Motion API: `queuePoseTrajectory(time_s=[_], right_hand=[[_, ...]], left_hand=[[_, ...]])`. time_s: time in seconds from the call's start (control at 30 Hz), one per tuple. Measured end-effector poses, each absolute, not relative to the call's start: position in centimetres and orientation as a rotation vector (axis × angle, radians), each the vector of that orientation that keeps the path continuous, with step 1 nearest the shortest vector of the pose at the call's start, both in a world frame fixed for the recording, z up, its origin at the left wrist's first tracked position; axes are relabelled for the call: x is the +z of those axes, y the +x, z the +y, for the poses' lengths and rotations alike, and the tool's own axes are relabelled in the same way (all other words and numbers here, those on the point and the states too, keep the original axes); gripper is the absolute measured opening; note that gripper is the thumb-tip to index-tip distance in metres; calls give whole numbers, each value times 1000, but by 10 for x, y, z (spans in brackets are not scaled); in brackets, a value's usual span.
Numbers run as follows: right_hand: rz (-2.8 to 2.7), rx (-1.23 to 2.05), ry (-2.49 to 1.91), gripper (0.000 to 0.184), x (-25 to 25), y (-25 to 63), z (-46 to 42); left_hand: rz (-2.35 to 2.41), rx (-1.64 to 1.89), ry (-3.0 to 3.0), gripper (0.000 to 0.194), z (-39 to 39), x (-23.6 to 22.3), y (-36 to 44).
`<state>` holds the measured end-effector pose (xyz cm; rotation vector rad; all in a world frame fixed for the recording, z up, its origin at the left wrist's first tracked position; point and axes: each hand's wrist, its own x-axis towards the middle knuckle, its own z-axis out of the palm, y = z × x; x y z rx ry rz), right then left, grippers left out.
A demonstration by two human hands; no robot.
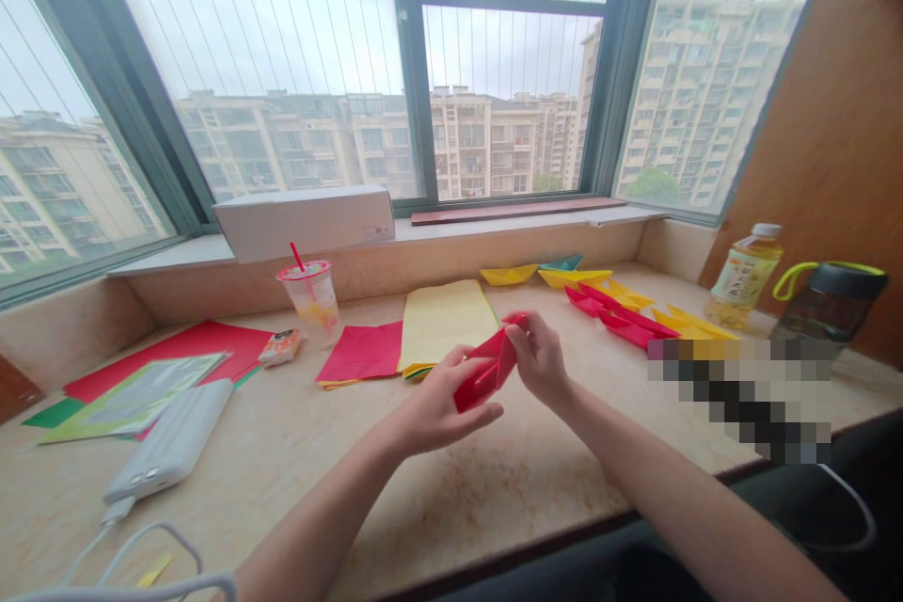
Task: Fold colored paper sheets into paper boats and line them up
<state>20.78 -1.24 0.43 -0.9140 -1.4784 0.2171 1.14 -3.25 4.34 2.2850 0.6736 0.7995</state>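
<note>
Left hand [451,400] and right hand [542,353] both gripping red paper [488,372] (folded), yellow sheets [446,324] lying just beyond on counter [508,489].

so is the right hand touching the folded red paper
Touching. The head view shows the right hand with its fingers closed over the upper end of the folded red paper, no gap between them.

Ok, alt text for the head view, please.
Both hands, left and right, hold a folded red paper above a stone-look counter by a window. Paper sheets and a drink cup sit left, folded paper boats and bottles right.
</note>
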Motion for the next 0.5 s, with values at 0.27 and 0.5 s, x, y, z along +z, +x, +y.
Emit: queuePoseTrajectory(time_s=[0.27, 0.5], right_hand=[[-1313, 516, -832, 39, 11, 198, -9], [-1464, 799, -831, 44, 15, 196, -6]], left_hand=[[810, 1061, 2071, 22, -26, 29, 21], [798, 1117, 1607, 50, -17, 23, 20]])
